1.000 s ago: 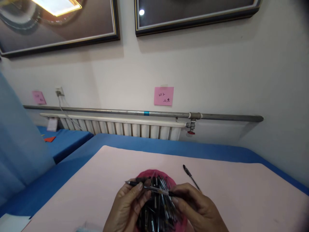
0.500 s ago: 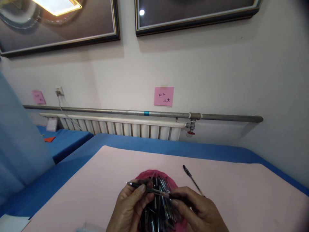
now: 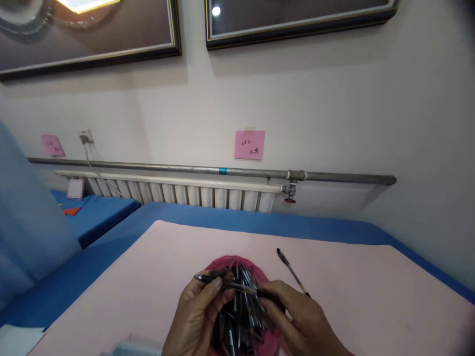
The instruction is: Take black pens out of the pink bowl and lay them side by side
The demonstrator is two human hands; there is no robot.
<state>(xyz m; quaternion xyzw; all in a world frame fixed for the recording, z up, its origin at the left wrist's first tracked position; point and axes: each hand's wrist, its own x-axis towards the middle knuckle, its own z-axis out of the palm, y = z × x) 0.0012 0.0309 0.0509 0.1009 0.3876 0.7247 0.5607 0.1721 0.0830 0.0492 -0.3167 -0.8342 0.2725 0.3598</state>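
My slim clear-barrelled pen with black ends (image 3: 239, 287) hangs above the round pink container (image 3: 272, 341) of black-and-clear pens (image 3: 239, 331). My left hand (image 3: 202, 306) pinches its pointed end, my right hand (image 3: 297, 311) its other. Beyond, a loose black-topped pen (image 3: 293, 272) rests on pale pink sheeting (image 3: 359, 291).

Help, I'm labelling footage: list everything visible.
pictures: two, dark, wall
notes: two, pink, wall
corded socket: one, white, wall
valved pipe: one, grey, wall
radiator: one, white, below pipe
fabric: one, blue, left
tables: two, blue, by wall
scrap: one, orange, left table
sheet: one, pink, nearer table
paper: one, white, lower left
unclear item: one, bluish, bottom
loose pen: one, dark, sheet
container: one, pink, under hands
container's pens: many, dark, inside
held pen: one, dark, above container
left hand, right hand: two, bare, on held pen
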